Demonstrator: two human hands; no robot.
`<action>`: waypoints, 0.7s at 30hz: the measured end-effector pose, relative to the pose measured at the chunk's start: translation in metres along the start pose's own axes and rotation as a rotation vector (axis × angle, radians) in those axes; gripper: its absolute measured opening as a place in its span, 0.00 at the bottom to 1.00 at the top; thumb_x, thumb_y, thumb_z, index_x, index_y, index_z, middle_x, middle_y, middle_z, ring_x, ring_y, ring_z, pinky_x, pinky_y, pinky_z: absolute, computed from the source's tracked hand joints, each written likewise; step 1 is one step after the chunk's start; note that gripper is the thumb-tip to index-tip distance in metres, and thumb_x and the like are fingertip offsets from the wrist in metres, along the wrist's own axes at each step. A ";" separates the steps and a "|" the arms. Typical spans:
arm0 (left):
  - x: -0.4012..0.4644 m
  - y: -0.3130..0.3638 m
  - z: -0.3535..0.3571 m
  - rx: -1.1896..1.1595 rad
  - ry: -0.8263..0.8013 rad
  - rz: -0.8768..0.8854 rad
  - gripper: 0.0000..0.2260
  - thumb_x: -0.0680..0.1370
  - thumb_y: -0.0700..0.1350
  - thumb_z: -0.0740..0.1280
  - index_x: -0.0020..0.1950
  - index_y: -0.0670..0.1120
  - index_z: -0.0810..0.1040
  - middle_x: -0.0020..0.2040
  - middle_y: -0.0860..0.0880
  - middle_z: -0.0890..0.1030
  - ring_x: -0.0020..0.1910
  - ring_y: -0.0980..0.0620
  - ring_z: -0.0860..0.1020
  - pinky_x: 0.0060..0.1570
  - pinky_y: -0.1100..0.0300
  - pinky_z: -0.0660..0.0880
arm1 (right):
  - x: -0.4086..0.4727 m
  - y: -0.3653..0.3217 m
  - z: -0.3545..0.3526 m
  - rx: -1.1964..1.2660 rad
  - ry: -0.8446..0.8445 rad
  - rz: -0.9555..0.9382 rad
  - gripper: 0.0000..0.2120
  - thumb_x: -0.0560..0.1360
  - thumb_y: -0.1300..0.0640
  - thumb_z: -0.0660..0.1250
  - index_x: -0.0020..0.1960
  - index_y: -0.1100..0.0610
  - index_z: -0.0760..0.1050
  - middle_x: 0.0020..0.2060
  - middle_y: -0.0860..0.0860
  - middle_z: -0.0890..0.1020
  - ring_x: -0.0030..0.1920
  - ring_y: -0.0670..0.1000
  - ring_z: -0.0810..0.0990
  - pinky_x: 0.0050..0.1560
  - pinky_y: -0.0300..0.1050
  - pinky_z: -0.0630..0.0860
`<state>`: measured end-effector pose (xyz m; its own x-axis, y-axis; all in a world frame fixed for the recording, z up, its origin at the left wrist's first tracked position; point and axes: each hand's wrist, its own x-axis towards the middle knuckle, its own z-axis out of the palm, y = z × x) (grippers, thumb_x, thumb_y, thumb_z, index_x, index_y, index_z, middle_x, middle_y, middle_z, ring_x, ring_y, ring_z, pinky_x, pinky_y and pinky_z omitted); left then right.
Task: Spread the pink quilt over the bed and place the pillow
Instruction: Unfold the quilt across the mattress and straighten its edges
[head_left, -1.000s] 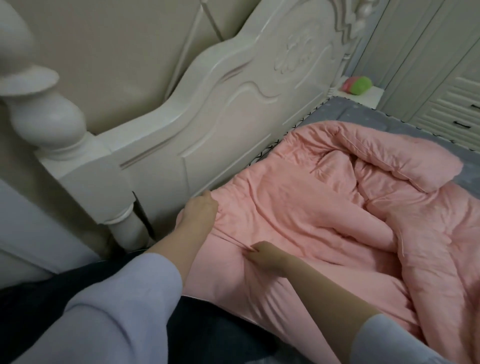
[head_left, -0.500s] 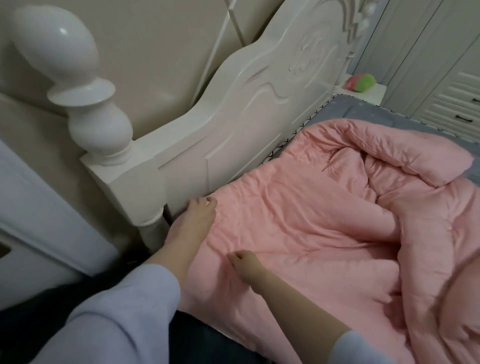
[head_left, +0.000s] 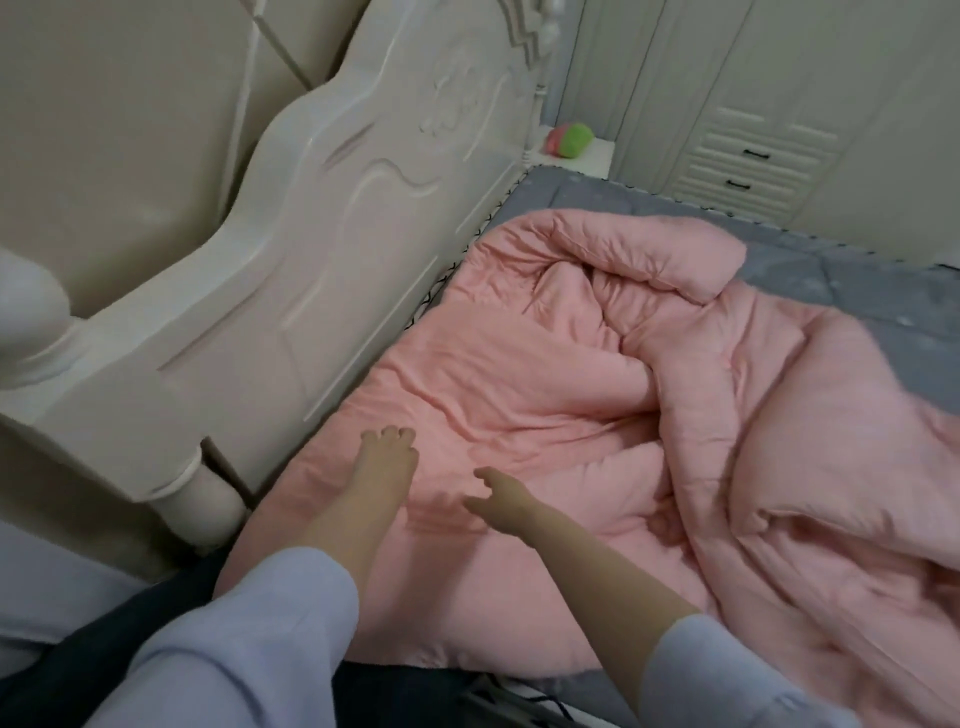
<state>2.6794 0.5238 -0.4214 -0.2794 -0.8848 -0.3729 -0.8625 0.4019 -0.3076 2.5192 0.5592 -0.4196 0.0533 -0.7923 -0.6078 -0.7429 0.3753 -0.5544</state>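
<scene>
The pink quilt lies on the bed, smoothed flat near the headboard and bunched in thick folds toward the right. My left hand rests on the flat part near the quilt's headboard edge, fingertips bent down onto the fabric. Just to its right, my right hand is a little above the quilt with fingers spread and holds nothing. The grey bed sheet shows uncovered beyond the quilt. No pillow is in view.
The white carved headboard with its corner post runs along the left. A nightstand carries a pink and green soft toy. White wardrobe drawers stand behind the bed.
My right hand let go of the pinched quilt fold and lifted with fingers spread. My left hand slid from the quilt corner onto the flat fabric. The view swung right along the bed.
</scene>
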 end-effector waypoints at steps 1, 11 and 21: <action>0.003 0.009 -0.010 -0.004 0.010 0.008 0.17 0.81 0.40 0.54 0.69 0.44 0.70 0.73 0.45 0.62 0.71 0.44 0.64 0.67 0.48 0.64 | -0.005 0.008 -0.010 -0.001 0.023 0.010 0.29 0.79 0.54 0.63 0.76 0.58 0.59 0.74 0.57 0.65 0.72 0.56 0.67 0.70 0.45 0.65; 0.049 0.188 -0.114 -0.068 0.498 0.341 0.17 0.60 0.41 0.51 0.20 0.44 0.78 0.27 0.47 0.80 0.24 0.48 0.79 0.22 0.60 0.74 | -0.093 0.167 -0.145 0.164 0.344 0.212 0.29 0.77 0.54 0.66 0.75 0.60 0.61 0.70 0.58 0.71 0.69 0.57 0.72 0.66 0.44 0.70; 0.021 0.418 -0.187 -0.059 0.290 0.408 0.14 0.74 0.45 0.67 0.60 0.49 0.79 0.59 0.46 0.77 0.57 0.45 0.77 0.53 0.53 0.76 | -0.187 0.359 -0.232 0.225 0.438 0.265 0.26 0.78 0.57 0.64 0.74 0.60 0.62 0.72 0.58 0.69 0.72 0.56 0.68 0.68 0.42 0.63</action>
<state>2.2336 0.6289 -0.3939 -0.6974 -0.6907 -0.1911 -0.6785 0.7222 -0.1341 2.0880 0.7309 -0.3732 -0.4336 -0.7650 -0.4763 -0.5302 0.6439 -0.5516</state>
